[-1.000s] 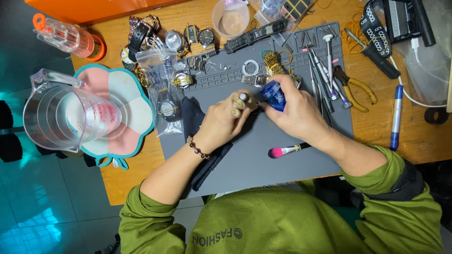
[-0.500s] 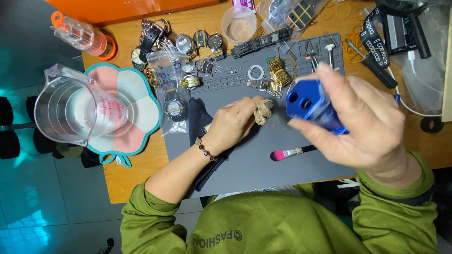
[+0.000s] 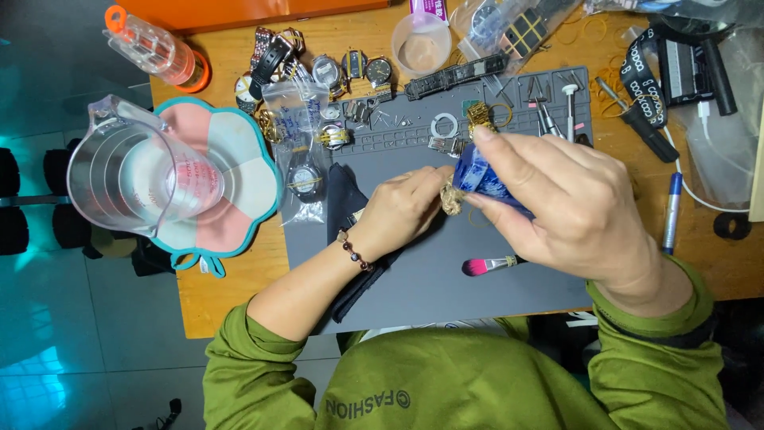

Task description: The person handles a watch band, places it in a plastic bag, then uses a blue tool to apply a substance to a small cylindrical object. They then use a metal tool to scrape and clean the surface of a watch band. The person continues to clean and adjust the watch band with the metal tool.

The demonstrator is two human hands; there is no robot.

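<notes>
My right hand (image 3: 569, 203) grips a blue metal block-shaped tool (image 3: 481, 175) and presses its lower end against a small gold watch (image 3: 452, 199). That gold watch is pinched in the fingertips of my left hand (image 3: 402, 209), just above the grey work mat (image 3: 430, 279). A beaded bracelet sits on my left wrist. A dark cloth (image 3: 344, 203) lies on the mat under my left forearm. A small brush with a pink tip (image 3: 487, 265) rests on the mat below my right hand.
A clear measuring jug (image 3: 135, 171) stands on a pink and teal flower-shaped mat (image 3: 239, 171) at the left. Several watches (image 3: 318, 68), a plastic bag (image 3: 298, 135), a clear cup (image 3: 420, 44), tweezers and screwdrivers (image 3: 557, 107), a blue pen (image 3: 671, 211) and black straps crowd the wooden desk's far side.
My right hand lifted the blue tool away to the right, then brought it back down onto the gold watch. My left hand stayed on the watch. The view shifted slightly.
</notes>
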